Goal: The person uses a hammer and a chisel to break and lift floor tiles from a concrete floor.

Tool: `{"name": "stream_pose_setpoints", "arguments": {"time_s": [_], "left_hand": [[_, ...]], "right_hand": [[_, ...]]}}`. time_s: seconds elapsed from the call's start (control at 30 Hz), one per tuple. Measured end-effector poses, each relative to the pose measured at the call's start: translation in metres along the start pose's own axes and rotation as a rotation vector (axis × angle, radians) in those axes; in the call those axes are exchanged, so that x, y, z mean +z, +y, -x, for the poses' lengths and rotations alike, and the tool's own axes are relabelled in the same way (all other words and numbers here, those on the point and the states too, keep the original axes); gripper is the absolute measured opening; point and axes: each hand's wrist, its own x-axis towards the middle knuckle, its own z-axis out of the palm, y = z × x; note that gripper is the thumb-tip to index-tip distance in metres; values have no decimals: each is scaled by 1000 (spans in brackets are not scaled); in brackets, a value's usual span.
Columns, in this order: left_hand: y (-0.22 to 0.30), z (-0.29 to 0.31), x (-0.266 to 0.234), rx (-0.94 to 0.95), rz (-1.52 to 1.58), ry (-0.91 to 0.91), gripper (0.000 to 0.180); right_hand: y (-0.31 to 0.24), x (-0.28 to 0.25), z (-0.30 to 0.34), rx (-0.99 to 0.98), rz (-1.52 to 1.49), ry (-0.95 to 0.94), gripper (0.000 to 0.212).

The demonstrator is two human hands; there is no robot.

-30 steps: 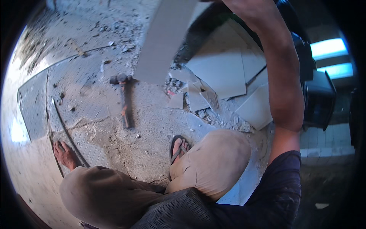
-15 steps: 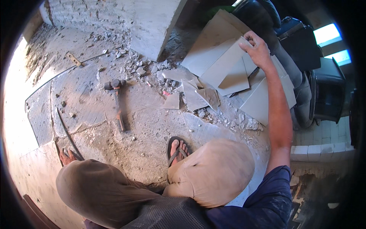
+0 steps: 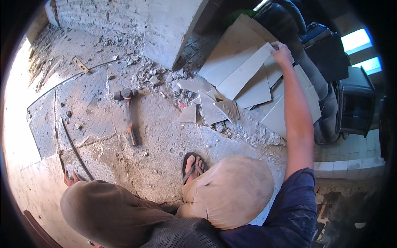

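My right hand [image 3: 282, 53] pinches the upper corner of a long, pale tile piece [image 3: 247, 72] that tapers toward that corner. This piece slants over several other flat tile pieces, casting a dark shadow on the one beneath; its lower end reaches down to the left. Beside my left knee, low on the left, a few fingers of my left hand [image 3: 71, 178] show near the floor. They look apart, while the knee hides the rest. A thin dark strip [image 3: 74, 149] lies just beyond them, and I see no grip on it.
A hammer [image 3: 128, 113] lies on the rough floor in front of me. Broken tile shards [image 3: 213, 109] and rubble [image 3: 161, 78] spread below a wall corner [image 3: 165, 41]. Larger tiles [image 3: 235, 41] lean at the back, near a black chair [image 3: 326, 53]. My sandalled foot [image 3: 192, 167] stands centrally.
My right hand has shifted slightly right and down with the tile piece, whose face has tilted and looks brighter. Less of my left hand shows past the knee. The view has shifted a little.
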Motion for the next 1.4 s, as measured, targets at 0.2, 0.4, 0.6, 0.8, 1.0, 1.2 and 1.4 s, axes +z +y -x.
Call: {"name": "stream_pose_setpoints", "arguments": {"time_s": [0.2,0.4,0.6,0.8,1.0,1.2,1.4], "left_hand": [[37,-3,-3,69,143,-58,45],[88,-33,-22,271,90,-139,54],[76,-43,-22,423,-1,-338,56],[75,-62,-41,574,-42,-583,41],[66,-88,-37,872,-127,-575,30],[105,-156,-52,878,76,-351,19],[146,-241,-76,277,446,-211,18]], "right_hand": [[-65,12,7,-129,-101,202,38],[-228,66,140,-527,-505,-395,29],[-349,178,289,-586,-476,-983,50],[-406,261,350,-292,-522,-951,57],[-418,238,321,263,-842,-1037,18],[-450,152,219,-1,-385,-1198,12],[-498,64,195,-73,-688,-1157,37]]}}
